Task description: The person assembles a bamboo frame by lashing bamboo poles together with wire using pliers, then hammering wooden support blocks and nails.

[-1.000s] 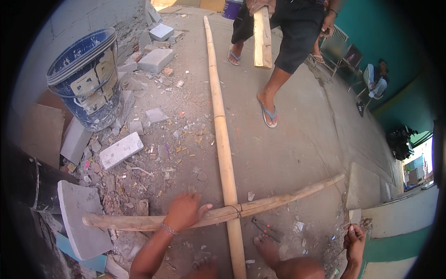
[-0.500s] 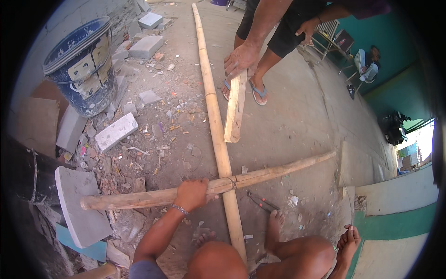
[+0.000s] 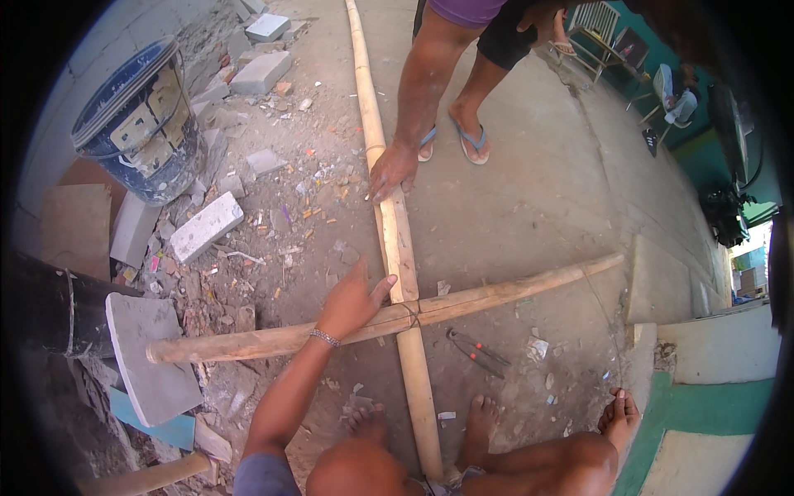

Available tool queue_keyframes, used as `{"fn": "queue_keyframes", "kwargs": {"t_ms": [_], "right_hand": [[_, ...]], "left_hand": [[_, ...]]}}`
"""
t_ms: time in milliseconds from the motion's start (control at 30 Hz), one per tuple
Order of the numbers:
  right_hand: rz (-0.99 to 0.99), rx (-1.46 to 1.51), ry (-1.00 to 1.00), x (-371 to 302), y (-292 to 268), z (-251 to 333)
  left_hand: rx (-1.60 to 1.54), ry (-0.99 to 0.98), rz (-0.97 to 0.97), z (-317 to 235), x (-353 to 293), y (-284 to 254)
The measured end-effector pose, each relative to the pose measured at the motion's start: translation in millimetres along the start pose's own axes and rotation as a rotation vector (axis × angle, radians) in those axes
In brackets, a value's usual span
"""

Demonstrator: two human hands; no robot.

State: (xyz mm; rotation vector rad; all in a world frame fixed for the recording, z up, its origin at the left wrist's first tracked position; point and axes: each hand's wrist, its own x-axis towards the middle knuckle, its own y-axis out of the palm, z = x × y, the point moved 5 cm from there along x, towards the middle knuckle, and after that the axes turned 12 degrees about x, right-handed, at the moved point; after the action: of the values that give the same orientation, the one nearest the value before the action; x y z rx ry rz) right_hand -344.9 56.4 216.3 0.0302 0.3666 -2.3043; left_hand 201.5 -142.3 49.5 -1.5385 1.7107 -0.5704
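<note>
A long bamboo pole point(image 3: 376, 124) lies on the ground, running away from me. A shorter pole point(image 3: 513, 289) crosses it, and thin wire point(image 3: 411, 312) binds the joint. My left hand point(image 3: 351, 302) rests flat on the cross pole just left of the joint, fingers apart and thumb out. My right hand point(image 3: 620, 413) is spread on the ground by the green step, holding nothing. Another person's hand point(image 3: 393, 169) presses a flat wooden slat point(image 3: 399, 248) along the long pole just beyond the joint. My bare feet point(image 3: 480, 417) straddle the long pole.
Pliers point(image 3: 480, 351) lie on the ground right of the joint. A blue bucket point(image 3: 136, 124), concrete blocks point(image 3: 207, 225) and rubble fill the left side. A grey slab point(image 3: 153, 355) leans at the lower left. A concrete step point(image 3: 662, 289) rises on the right.
The other person has bent down and laid the wooden slat along the long pole. My left hand has shifted closer to the joint and opened flat.
</note>
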Motion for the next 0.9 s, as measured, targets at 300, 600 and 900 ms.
{"fn": "queue_keyframes", "kwargs": {"t_ms": [300, 600, 900], "right_hand": [[-0.225, -0.558, -0.792, -17.3, 5.8, 36.0], [0.213, -0.886, -0.422, -37.2, 47.2, -199.0], [0.527, -0.948, -0.506, -45.8, 132.6, -204.0]], "left_hand": [[0.151, 0.055, 0.030, -38.2, 38.0, 27.8], [0.033, 0.053, 0.009, -8.9, 37.7, 34.2], [-0.023, -0.019, 0.070, -10.6, 25.8, 34.2]]}}
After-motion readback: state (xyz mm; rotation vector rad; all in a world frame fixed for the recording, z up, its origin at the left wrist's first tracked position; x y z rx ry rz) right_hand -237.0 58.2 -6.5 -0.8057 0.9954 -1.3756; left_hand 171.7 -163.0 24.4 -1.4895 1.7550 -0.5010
